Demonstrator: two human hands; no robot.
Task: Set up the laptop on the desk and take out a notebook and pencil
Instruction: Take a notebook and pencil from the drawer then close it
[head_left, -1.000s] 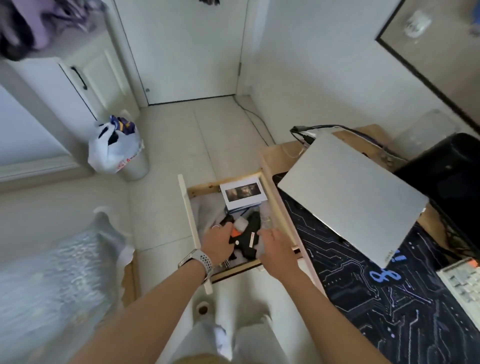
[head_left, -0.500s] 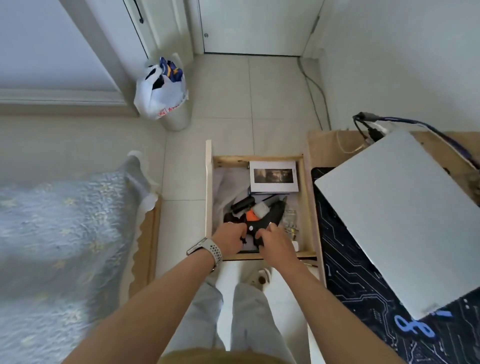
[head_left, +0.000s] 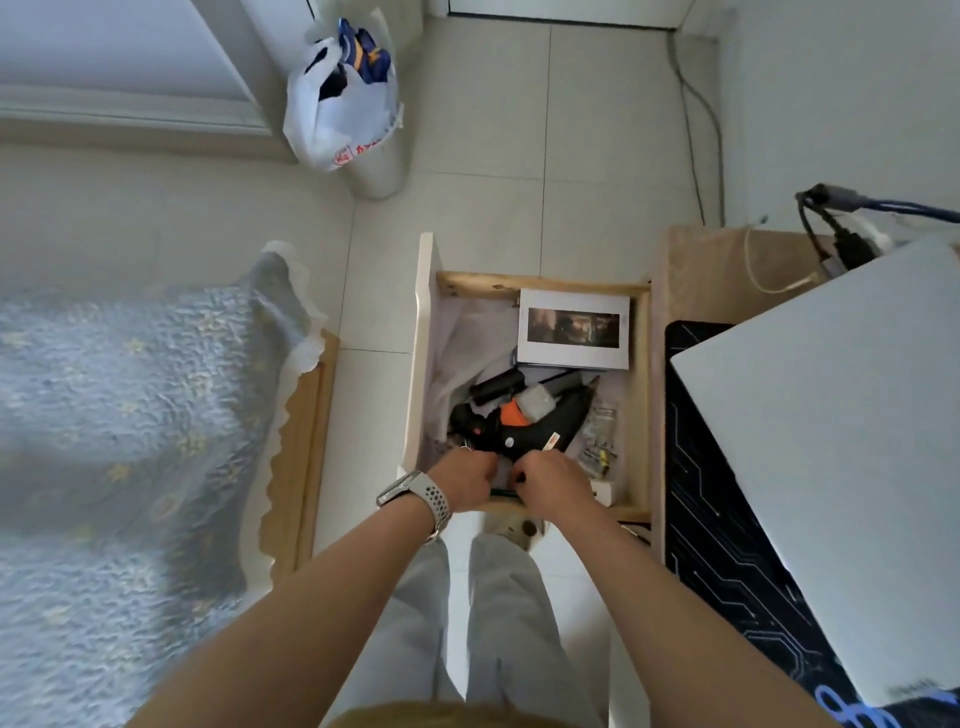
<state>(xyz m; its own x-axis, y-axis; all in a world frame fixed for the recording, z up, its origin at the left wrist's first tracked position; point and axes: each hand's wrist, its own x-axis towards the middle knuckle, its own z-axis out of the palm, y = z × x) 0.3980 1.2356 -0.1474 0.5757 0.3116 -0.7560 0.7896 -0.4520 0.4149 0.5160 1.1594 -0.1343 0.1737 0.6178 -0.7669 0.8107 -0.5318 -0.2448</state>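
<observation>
Both hands have come closer together at the near edge of the drawer (head_left: 423, 364), under the glue gun (head_left: 524, 426). Left hand (head_left: 462, 483) and right hand (head_left: 553, 480) curl their fingers on something thin and dark between them; what it is I cannot tell. It may be the notebook. Right of the hands, the laptop (head_left: 841, 441) lies closed on the desk (head_left: 701, 270).
</observation>
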